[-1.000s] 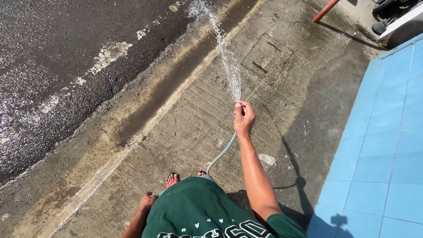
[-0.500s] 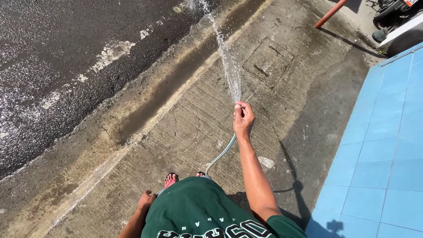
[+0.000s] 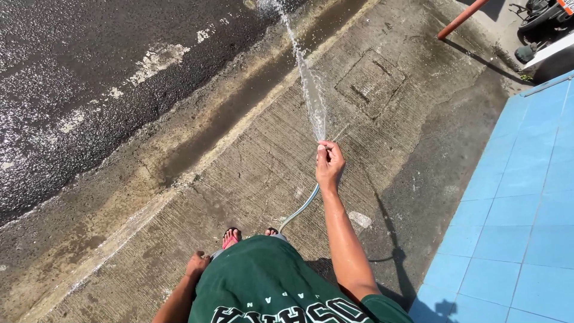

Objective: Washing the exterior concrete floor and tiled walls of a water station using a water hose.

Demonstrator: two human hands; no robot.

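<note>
Head view, one outdoor scene, itemised from the grip outward.

Right hand (image 3: 329, 162): arm stretched forward, fingers curled tight round the end of a hose (image 3: 301, 207), thumb pressed over the outlet. Grip narrow, closed on the hose end.

Hose: thin, pale grey-green, running from the right fist down and back toward the feet, where it passes out of sight under the green shirt (image 3: 269, 284).

Water jet (image 3: 308, 84): leaves the fist as a narrow fan, travels up the frame away from the person and lands near the far edge of the concrete, by the road.

Left hand (image 3: 197, 264): hanging low beside the hip, fingers loosely curled. Whether it holds anything cannot be told.

Feet (image 3: 231, 237): toes showing just past the shirt hem, one in a pink-strapped sandal, standing on the concrete.

Concrete pavement (image 3: 239, 179): rough, grooved, stained, with a square inset cover (image 3: 371, 82) ahead of the fist and a darker wet strip along the kerb line.

Asphalt road (image 3: 89, 66): at left, dark, wet and glinting.

Blue tiled floor (image 3: 520, 203): at right, adjoining the concrete.

Orange pole (image 3: 463, 18): slanting at top right.
</note>
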